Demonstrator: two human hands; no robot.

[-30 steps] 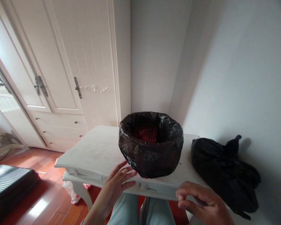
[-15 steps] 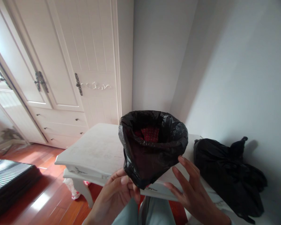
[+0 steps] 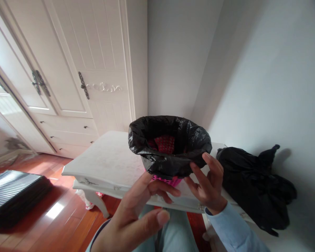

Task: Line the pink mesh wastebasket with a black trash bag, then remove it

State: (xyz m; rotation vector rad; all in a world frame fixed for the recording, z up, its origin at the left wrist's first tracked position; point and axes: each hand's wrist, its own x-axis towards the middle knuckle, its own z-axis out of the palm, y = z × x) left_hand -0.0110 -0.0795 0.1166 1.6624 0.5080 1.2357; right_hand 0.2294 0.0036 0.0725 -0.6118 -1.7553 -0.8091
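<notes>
A black plastic bag [image 3: 170, 166] lines a pink lattice basket [image 3: 174, 182] on the white table in front of me. The bag's edge is folded down over the basket's rim, and only a strip of pink shows below it. Inside lies something red with a dotted or checked pattern [image 3: 165, 144]. My left hand [image 3: 139, 206] is open below the basket's front, thumb and fingers apart, holding nothing. My right hand [image 3: 207, 182] rests its spread fingertips against the folded bag at the front right; its fingers are not wrapped round anything.
The white table [image 3: 105, 159] stands before a white wardrobe [image 3: 99, 56] and grey walls. A knotted, filled black bag [image 3: 254, 185] lies at the right. On the wooden floor at left is a dark, ribbed-top object [image 3: 13, 192].
The bag's front, which hung down in a loose point, is now tucked up and the pink basket shows. My left hand has let go and opened; my right hand has risen slightly.
</notes>
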